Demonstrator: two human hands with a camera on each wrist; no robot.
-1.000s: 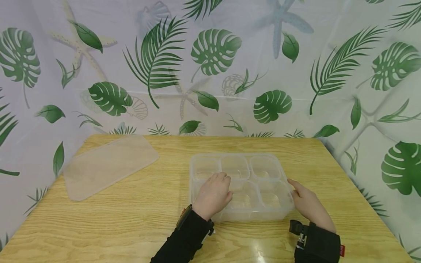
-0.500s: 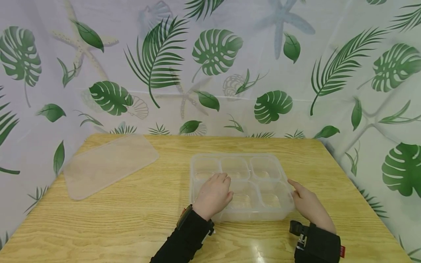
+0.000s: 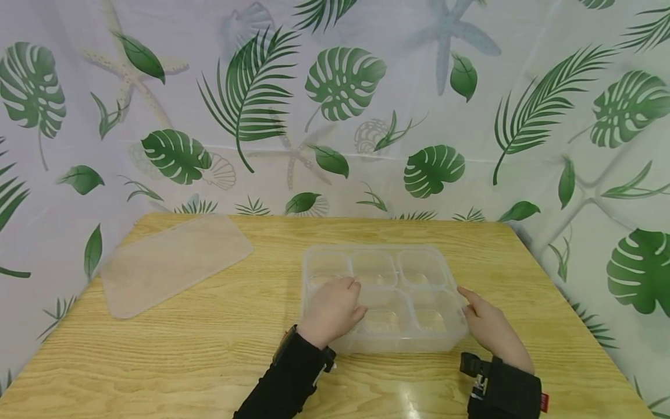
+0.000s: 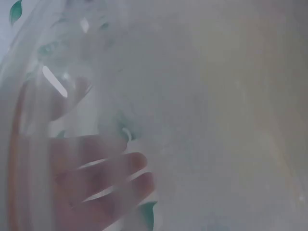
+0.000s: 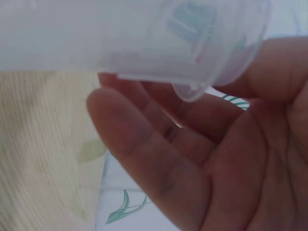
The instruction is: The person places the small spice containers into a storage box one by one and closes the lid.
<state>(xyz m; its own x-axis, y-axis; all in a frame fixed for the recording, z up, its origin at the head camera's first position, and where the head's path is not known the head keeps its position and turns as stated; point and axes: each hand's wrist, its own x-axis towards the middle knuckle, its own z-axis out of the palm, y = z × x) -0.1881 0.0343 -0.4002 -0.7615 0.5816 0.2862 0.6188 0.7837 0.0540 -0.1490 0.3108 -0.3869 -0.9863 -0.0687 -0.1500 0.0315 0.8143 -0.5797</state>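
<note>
A translucent plastic box (image 3: 377, 343) with several compartments lies on the table. My left hand (image 3: 332, 308) is over its front left compartment, knuckles up, covering part of the dividers. In the left wrist view, clear plastic stands between the camera and the left hand's fingers (image 4: 120, 168). They look fairly straight, with a gap to the thumb. At the box's right end, my right hand (image 3: 489, 323) holds the rim. In the right wrist view its thumb (image 5: 279, 67) lies against the wall, with the fingers (image 5: 130, 125) bent below the edge.
A flat, translucent sheet-like lid (image 3: 173, 265) lies at the back left of the wooden table (image 3: 183, 361). Behind the table hangs a white curtain (image 3: 293, 75) printed with green leaves and starfish.
My left hand has shifted slightly left and toward me over the compartment, its fingers more bunched as seen from above. The right hand and the box stay in place.
</note>
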